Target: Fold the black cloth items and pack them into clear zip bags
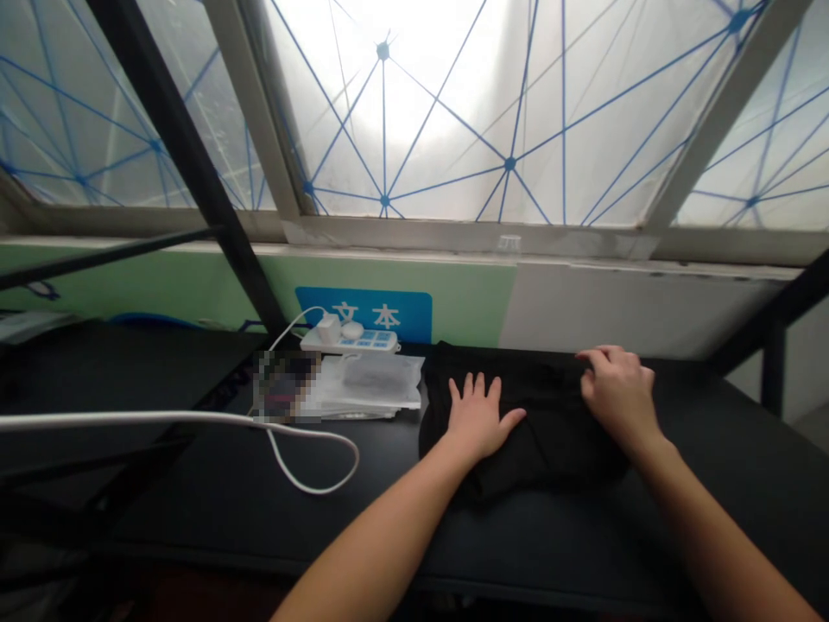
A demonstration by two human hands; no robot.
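Observation:
A black garment (550,449) lies spread on the dark tabletop in front of me, its exact kind hard to make out against the black surface. Flat on its left part rests my left hand (477,419), palm down with the fingers spread. My right hand (618,393) is at the garment's upper right edge, fingers curled in and thumb tucked near the index finger. It appears to pinch the fabric there, though the dark cloth blends with the table.
Left of the garment are clear plastic packets (369,384) and a blurred-out item. Behind them a white power strip (350,339) holds a plug. A white cable (311,491) loops across the table (226,501). Black frame bars (187,155) rise at the left, before a window.

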